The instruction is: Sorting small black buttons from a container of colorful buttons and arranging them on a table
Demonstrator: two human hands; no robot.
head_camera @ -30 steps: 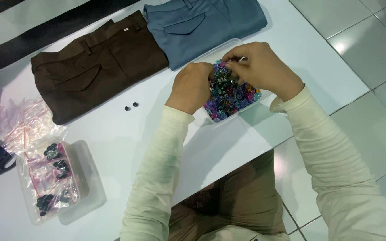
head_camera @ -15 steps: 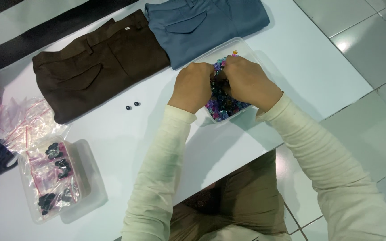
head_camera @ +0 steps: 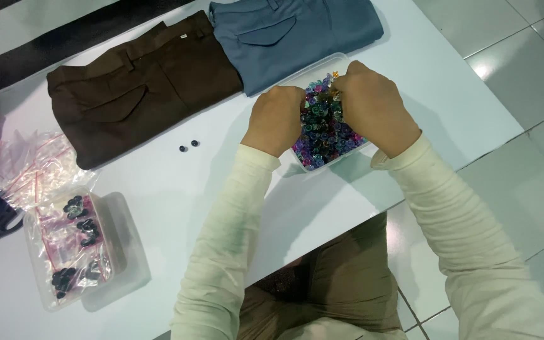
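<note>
Both hands, left (head_camera: pixel 276 121) and right (head_camera: pixel 376 107), dig fingers-down into the clear tub (head_camera: pixel 303 74) of coloured buttons (head_camera: pixel 323 129) at the table's (head_camera: pixel 410 75) far right, near the blue trousers (head_camera: pixel 291 38), each grip buried, so open or closed I cannot tell.

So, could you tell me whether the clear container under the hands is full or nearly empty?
Full: the clear container is heaped with mixed-colour buttons rising to its rim, and both hands dig into the pile.
</note>
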